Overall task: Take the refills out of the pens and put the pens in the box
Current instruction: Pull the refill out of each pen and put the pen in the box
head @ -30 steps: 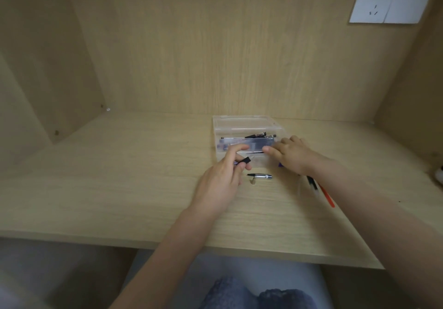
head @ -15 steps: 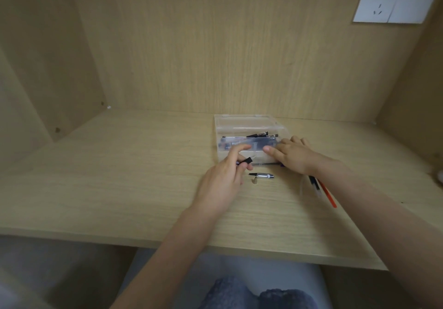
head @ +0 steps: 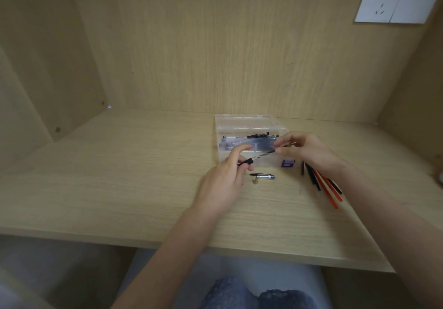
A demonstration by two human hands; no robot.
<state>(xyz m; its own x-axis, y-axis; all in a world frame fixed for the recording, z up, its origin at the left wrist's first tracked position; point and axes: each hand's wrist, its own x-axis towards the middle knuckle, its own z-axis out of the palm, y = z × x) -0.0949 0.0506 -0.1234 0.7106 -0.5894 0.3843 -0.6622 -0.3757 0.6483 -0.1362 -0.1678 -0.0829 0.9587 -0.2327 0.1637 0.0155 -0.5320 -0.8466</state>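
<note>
The pen (head: 262, 155) sits above mid-desk, just before the box (head: 244, 119). The left hand (head: 223, 181) grips its black end and the right hand (head: 309, 150) pinches the tip. Light, slick, thin — probably bendy, so hold it near the ends.

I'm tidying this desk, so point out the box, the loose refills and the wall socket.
box (head: 244, 122), head view, clear far wall.
refills (head: 326, 190), head view, middle of the orange one.
socket (head: 378, 1), head view, left plate.
</note>
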